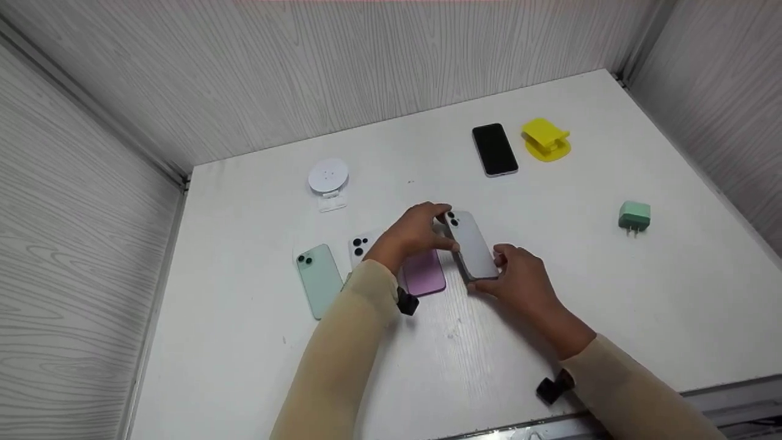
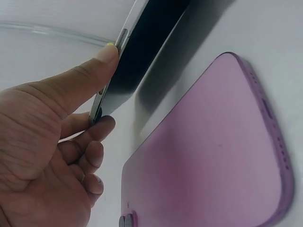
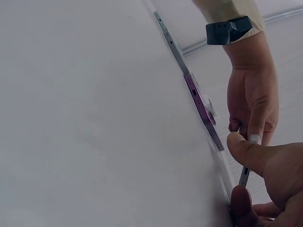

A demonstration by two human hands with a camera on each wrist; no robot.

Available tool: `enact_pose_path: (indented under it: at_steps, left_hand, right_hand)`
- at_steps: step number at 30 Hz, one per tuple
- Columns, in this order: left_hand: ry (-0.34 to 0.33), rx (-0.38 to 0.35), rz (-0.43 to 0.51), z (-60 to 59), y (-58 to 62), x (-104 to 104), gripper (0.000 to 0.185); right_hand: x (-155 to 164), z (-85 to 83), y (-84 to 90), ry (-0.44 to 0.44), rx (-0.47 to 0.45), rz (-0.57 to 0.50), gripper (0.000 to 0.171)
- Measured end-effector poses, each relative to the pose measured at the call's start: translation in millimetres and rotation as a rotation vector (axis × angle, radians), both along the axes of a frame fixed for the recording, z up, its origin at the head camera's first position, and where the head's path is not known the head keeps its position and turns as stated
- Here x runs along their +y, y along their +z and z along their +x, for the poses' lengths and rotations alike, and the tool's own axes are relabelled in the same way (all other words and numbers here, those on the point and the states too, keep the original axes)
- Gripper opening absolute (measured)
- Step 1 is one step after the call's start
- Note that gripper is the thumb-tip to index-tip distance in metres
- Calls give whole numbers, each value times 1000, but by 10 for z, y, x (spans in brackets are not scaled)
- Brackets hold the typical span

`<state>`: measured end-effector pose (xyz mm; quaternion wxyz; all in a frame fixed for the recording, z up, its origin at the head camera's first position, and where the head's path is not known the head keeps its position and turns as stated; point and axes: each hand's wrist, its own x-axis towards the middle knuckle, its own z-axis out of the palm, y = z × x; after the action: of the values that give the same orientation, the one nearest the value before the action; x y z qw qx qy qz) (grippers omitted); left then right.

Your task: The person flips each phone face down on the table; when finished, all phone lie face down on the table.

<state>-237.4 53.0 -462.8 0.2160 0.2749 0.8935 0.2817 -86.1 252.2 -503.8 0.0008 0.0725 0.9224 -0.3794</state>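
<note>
A silver-white phone (image 1: 475, 249), camera side up, is held between both hands. My left hand (image 1: 412, 233) pinches its upper left edge between thumb and curled fingers. At its lower end, my right hand (image 1: 524, 280) grips the corners with thumb and fingers. In the left wrist view the phone (image 2: 142, 42) is tilted and off the table, its dark screen facing down. Just left of it lies a purple-pink phone (image 1: 424, 275), back up, partly under my left forearm. Farther left are a white phone (image 1: 358, 245), mostly covered by the left hand and wrist, and a light green phone (image 1: 319, 278).
A round white stand (image 1: 328, 175) is at the back left. Toward the back right lie a phone with a black screen (image 1: 495, 150) and a yellow phone stand (image 1: 545, 140). A green plug adapter (image 1: 635, 215) sits at the right. Wood-grain panels (image 1: 342, 67) border the white table (image 1: 220, 293).
</note>
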Motion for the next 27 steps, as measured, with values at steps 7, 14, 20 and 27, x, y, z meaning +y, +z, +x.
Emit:
enact_pose_path:
  at_steps: [7,14,20,27]
  left_hand:
    - [8,6,-18,-34,-31,17,89]
    - [19,59,-89,-49,-51,73,88]
    - [4,81,-135,-60,-54,96,87]
    - [-22,90,-158,-88,-87,113,88]
  right_hand:
    - [15,-51,-9,-11,6,5,84]
    - [28,-75,-30,1,23,55,68]
    - [23,-83,-39,0,19,31,78]
    - [44,-102,-88,-13,-14,-12,82]
